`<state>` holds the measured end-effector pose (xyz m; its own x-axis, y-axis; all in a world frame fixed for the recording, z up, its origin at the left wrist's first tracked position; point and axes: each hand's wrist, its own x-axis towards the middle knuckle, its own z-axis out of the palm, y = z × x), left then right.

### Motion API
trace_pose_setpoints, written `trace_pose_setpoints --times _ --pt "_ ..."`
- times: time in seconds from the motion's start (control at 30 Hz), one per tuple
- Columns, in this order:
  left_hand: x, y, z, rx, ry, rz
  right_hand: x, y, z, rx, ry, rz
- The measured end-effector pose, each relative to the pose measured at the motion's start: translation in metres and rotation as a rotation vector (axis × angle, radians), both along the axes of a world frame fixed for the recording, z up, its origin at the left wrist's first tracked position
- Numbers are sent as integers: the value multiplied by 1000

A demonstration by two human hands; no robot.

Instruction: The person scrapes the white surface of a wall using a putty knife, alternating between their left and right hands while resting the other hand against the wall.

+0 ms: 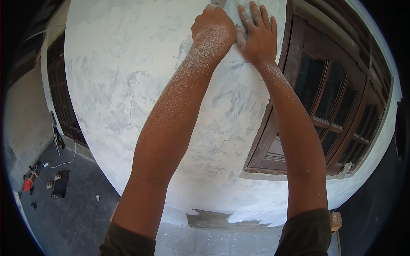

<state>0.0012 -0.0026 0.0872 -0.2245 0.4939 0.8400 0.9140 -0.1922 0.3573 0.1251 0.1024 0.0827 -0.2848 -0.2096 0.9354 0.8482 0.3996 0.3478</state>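
Observation:
My left hand (pixel 213 29) is raised to the top of the view and closed in a fist, its wrist and forearm speckled with white dust. A flat grey metal piece (pixel 219 2) shows just above the fist; the upper edge of the view cuts it off, and its kind cannot be made out. Beside it, my right hand (pixel 259 40) lies with fingers spread against the white wall (pixel 128 94), near the window frame. Its fingertips are coated with pale powder. Grey smears and patches mark the wall's surface.
A brown wooden window (pixel 326 89) with glass panes stands close on the right. Low on the wall is a bare grey patch (pixel 222 219). On the dark tiled floor (pixel 85 213) at left lie sandals (pixel 57 176), a red item (pixel 27 184) and a white cable (pixel 64 164).

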Motion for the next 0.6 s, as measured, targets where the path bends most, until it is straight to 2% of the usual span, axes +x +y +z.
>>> trace_pose_setpoints --times 0.1,0.17,0.27,0.3,0.37,0.53,0.6 --pt "3 1 -34 -11 -79 -15 -1 0 1 4 -6 0" --pt "1 5 -49 -107 -91 20 0 1 1 4 0 -16" --pt "-2 9 -17 12 -58 -12 0 2 1 3 -2 8" --pt "-2 2 -1 10 15 5 -1 2 1 4 -3 9" --pt "-1 -8 13 -42 -34 -34 -1 3 1 11 0 -9" --pt "5 4 -73 -113 -91 12 0 3 1 -22 -12 -11" --pt "3 4 -67 -150 -78 2 1 4 3 -7 0 -28"
